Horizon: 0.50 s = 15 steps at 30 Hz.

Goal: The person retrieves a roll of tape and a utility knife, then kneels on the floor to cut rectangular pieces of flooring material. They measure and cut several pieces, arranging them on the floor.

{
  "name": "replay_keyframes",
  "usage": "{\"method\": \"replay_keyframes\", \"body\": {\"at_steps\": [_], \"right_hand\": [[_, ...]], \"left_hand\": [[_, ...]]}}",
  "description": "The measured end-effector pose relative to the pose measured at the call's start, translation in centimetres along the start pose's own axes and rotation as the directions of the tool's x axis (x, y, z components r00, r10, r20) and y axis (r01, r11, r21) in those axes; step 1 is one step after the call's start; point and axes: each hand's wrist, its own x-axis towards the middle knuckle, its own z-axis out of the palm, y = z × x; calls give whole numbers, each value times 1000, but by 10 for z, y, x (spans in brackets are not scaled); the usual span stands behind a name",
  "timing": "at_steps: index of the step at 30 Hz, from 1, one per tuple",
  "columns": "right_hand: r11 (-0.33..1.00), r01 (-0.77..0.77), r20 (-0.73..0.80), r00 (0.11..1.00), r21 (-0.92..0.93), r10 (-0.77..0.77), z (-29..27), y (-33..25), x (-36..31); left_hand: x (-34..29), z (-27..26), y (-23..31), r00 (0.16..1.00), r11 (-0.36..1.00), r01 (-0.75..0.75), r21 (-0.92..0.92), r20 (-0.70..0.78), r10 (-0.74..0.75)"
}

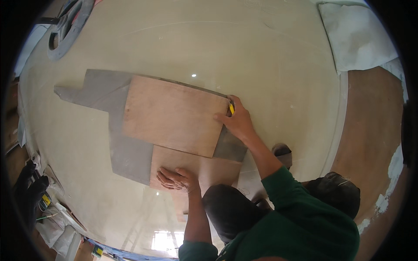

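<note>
A brown wooden board lies on a grey, irregularly cut sheet on the floor. Close to me, a second wooden board meets its near edge and overlaps the grey sheet too. My left hand rests on this nearer board with the fingers stretched out. At the far right corner of the upper board is my right hand, its thumb on the top face and its fingers bent around the edge. A small yellow tool shows inside that hand; its exact kind is hidden by the fingers.
The floor is smooth, pale and shiny. A grey ring-shaped base stands at the far left, a white covered pad at the far right. Bags and tools lie lower left. My knee is beside the nearer board.
</note>
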Motion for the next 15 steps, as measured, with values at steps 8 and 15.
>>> {"method": "replay_keyframes", "body": {"at_steps": [8, 15], "right_hand": [[997, 77, -98, 992, -16, -78, 3, 13, 2], [996, 61, -101, 993, -63, -68, 5, 13, 9]], "left_hand": [[-3, 0, 2, 1000, 1000, -1, -17, -4, 1], [-4, 3, 0, 1000, 1000, -14, -26, -19, 14]]}}
